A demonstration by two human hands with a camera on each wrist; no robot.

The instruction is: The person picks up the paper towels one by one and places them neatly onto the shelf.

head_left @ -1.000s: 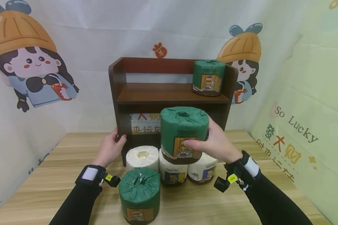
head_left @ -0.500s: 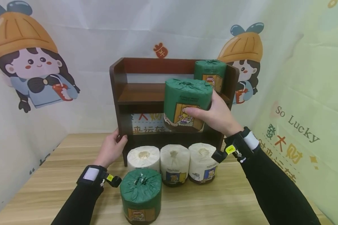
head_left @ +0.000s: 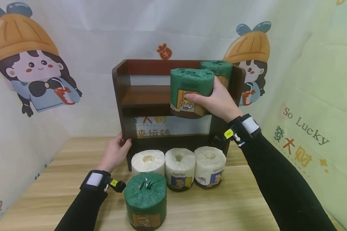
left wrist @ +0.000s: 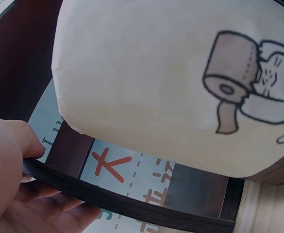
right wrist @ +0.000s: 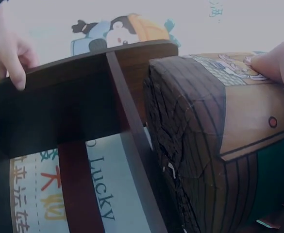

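Observation:
My right hand (head_left: 221,99) grips a green-wrapped toilet roll (head_left: 188,91) by its side, thumb across the printed front. That roll is upright in front of the upper shelf of a dark brown wooden rack (head_left: 146,96); in the right wrist view its brown underside (right wrist: 173,145) is close to the shelf's edge. My left hand (head_left: 114,154) holds the rack's left side panel, and in the left wrist view the thumb and fingers lie on either side of the panel edge (left wrist: 127,206). Another green toilet roll (head_left: 219,67) stands at the upper shelf's right end, partly hidden.
Three white-wrapped toilet rolls (head_left: 179,166) stand in a row on the wooden table (head_left: 243,199) before the rack's lower opening. A green toilet roll (head_left: 146,199) stands nearer, in front of the left white one. A printed cloth backdrop (head_left: 95,80) rises behind.
My right hand has raised the green toilet roll from in front of the white rolls up to the upper shelf's height. My left hand stays on the rack's side.

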